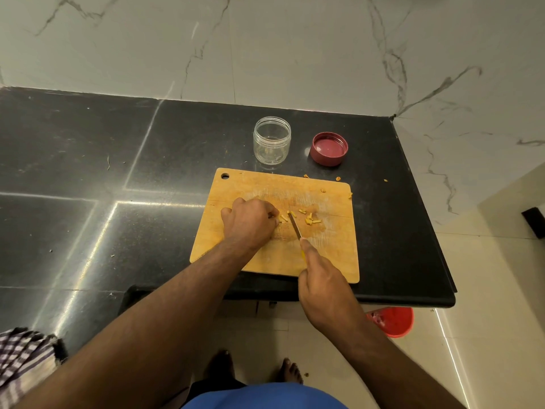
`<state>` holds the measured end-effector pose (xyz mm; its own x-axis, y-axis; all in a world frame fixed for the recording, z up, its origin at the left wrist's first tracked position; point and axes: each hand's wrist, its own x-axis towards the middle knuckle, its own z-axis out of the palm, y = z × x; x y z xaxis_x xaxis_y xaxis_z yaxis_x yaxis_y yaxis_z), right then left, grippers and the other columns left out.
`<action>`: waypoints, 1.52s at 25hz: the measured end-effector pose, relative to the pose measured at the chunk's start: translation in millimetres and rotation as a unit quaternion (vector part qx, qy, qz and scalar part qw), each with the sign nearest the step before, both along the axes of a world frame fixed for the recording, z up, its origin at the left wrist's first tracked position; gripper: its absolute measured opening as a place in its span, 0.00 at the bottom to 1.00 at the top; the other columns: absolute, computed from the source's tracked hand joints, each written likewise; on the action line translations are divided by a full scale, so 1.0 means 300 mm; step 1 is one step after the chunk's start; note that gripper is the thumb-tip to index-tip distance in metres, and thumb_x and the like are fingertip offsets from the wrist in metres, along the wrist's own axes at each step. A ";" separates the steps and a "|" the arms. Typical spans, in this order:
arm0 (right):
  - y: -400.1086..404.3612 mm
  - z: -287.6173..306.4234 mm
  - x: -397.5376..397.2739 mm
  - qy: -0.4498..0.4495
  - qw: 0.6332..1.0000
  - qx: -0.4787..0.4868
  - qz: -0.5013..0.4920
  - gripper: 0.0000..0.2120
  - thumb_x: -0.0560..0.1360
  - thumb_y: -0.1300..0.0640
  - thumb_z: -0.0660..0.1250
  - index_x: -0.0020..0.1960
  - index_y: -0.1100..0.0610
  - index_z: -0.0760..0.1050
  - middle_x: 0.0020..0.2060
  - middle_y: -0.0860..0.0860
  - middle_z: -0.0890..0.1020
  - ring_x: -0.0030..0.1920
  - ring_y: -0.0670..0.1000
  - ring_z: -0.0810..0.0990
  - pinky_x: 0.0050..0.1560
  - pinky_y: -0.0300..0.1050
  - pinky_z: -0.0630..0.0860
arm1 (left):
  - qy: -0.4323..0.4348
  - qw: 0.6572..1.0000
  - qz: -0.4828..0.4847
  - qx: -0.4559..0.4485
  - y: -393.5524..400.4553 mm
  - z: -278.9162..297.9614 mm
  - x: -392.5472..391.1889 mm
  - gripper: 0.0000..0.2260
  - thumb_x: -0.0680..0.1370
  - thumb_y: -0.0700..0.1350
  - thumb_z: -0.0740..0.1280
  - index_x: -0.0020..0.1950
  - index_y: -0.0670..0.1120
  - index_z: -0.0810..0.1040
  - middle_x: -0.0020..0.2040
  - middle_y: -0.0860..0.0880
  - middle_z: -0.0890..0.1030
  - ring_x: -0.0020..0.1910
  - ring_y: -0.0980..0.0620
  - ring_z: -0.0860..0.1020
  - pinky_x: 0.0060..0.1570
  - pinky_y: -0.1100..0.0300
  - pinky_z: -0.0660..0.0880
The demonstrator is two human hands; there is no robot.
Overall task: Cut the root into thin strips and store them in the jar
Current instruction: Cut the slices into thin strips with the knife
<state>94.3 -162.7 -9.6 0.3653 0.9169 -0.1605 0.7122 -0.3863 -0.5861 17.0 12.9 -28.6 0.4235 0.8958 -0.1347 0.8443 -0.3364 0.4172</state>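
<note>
Slicing mid-board (274, 231), right hand (324, 287) clenches the knife (295, 227); left hand (250, 222) curls over a hidden root. Strips (309, 219) could scatter off the surface; jar (272, 143) waits behind.

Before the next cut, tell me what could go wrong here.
1. The left hand has its fingertips curled right beside the knife blade; a slip could nick them.
2. Several cut pieces are loose, and some stray bits already lie off the cutting board on the counter; more may scatter.
3. The open jar stands just behind the board and could be knocked over.
</note>
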 end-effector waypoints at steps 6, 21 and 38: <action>0.055 -0.005 -0.010 -0.002 1.000 -0.009 0.019 0.26 0.83 0.57 0.52 0.80 0.50 0.53 0.59 0.52 0.75 0.52 0.49 0.74 0.51 0.45 0.73 | 0.001 1.000 0.009 0.016 -0.001 -0.002 0.001 0.08 0.79 0.53 0.67 0.55 0.57 0.84 0.52 0.57 0.83 0.58 0.50 0.71 0.52 0.49 0.62; -0.011 0.007 -0.036 -0.022 0.999 -0.036 0.031 0.27 0.83 0.57 0.52 0.80 0.50 0.50 0.55 0.51 0.74 0.47 0.49 0.74 0.47 0.45 0.74 | 0.002 1.000 0.010 0.014 0.002 -0.003 0.001 0.08 0.79 0.53 0.67 0.53 0.56 0.84 0.50 0.57 0.82 0.58 0.50 0.71 0.52 0.49 0.62; 0.099 0.004 -0.023 -0.028 0.997 -0.059 0.042 0.28 0.82 0.58 0.51 0.80 0.50 0.49 0.59 0.54 0.75 0.53 0.54 0.75 0.52 0.51 0.75 | -0.006 1.000 0.022 0.014 0.004 -0.006 -0.003 0.08 0.78 0.54 0.66 0.51 0.57 0.85 0.48 0.58 0.82 0.57 0.50 0.71 0.51 0.49 0.62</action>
